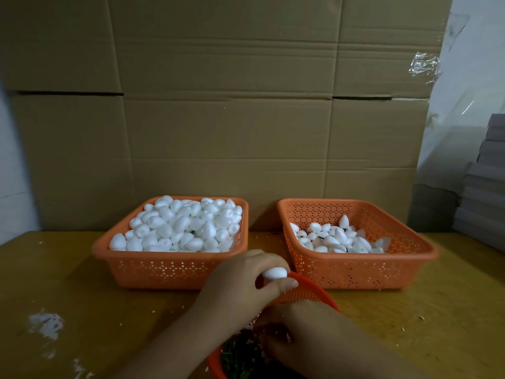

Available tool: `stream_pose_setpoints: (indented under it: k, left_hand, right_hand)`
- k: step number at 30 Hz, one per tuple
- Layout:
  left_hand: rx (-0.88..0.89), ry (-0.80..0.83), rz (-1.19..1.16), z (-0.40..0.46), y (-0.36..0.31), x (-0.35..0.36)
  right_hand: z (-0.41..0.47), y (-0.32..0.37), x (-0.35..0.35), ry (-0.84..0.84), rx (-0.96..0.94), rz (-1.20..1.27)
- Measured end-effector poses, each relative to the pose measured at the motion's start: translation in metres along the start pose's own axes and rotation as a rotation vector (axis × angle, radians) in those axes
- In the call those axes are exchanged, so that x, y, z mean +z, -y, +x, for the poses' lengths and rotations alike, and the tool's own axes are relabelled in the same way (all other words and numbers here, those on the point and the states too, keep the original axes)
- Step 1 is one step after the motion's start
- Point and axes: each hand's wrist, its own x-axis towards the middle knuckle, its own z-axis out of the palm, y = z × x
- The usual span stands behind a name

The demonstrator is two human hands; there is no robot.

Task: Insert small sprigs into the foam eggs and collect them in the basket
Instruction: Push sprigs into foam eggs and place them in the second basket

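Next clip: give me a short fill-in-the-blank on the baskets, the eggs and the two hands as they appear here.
1. The left hand pinches one white foam ____ above the round orange basket.
2. The square orange basket on the left is ____ than the square orange basket on the right.
3. The right hand reaches into the ____ basket, where green sprigs lie.

Missing words: egg; fuller; round
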Motion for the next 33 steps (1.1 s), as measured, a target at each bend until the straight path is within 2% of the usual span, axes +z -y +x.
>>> stream_pose_setpoints:
  k: [20,28,33]
  left_hand:
    - [-0.047,0.03,-0.156,0.0016,0.0061,-0.0002]
    - [-0.105,-0.101,-0.195,0.0039,0.0097,0.001]
    - [-0.094,-0.105,-0.228,0.0029,0.0079,-0.0013]
  right_hand:
    - [0.0004,-0.0016,-0.0006,0.027,0.024,0.049]
    - [-0.0001,0.0002,-0.0033,0.058,0.05,0.074]
    - [0.0,0.0013,-0.0044,0.054,0.045,0.078]
